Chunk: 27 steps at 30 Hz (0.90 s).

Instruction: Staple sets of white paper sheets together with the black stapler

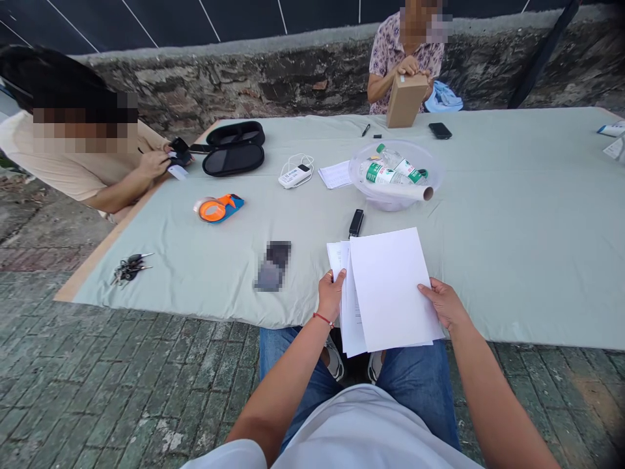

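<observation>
Several loose sheets of white paper (390, 293) are held between my two hands at the table's front edge, above my lap. The top sheet looks blank; those beneath stick out to the left and show some print. My left hand (332, 293) grips the left edge of the lower sheets, thumb on top. On the other side, my right hand (443, 301) pinches the right edge, its thumb over the top sheet. Just beyond the papers lies a black stapler (356, 223). Fingers under the sheets are hidden.
A plastic basin (390, 198) with bottles stands past the stapler. Left of the papers lie a blurred dark phone-like object (273, 266), an orange tape dispenser (217, 208) and keys (131, 268). Two people sit at the table; one handles a cardboard box (407, 101).
</observation>
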Each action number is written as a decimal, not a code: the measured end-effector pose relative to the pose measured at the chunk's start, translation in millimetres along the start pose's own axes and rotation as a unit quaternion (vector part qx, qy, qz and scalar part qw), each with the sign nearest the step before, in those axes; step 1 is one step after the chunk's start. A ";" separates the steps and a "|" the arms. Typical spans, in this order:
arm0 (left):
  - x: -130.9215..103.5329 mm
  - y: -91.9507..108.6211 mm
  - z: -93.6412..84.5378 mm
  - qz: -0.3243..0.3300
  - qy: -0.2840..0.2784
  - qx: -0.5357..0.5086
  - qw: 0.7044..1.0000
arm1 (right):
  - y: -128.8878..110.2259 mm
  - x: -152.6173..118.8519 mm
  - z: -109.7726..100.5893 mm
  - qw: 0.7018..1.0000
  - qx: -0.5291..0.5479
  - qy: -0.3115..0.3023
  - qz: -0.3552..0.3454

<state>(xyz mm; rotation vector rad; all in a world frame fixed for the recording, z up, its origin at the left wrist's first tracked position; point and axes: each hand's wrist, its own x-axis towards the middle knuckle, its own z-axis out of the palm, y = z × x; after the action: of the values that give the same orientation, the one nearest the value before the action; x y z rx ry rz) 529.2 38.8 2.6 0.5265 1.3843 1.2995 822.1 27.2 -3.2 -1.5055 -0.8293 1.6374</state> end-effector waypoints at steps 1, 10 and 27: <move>1.2 -0.7 -1.4 0.008 0.003 0.006 1.000 | 0.8 1.9 2.9 1.000 0.002 -0.004 0.002; 1.7 -0.2 -11.6 0.009 -0.011 0.012 1.000 | 6.2 3.6 4.8 0.999 0.016 -0.001 0.027; 3.1 -2.8 -9.5 0.057 -0.007 0.028 0.998 | 13.5 7.7 -1.0 1.000 0.013 -0.004 0.025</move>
<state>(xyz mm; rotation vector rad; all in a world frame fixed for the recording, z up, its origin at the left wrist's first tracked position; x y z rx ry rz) 520.8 36.9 -3.2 0.6597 1.3994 1.3472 821.6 26.8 -18.8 -1.5133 -0.7776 1.6853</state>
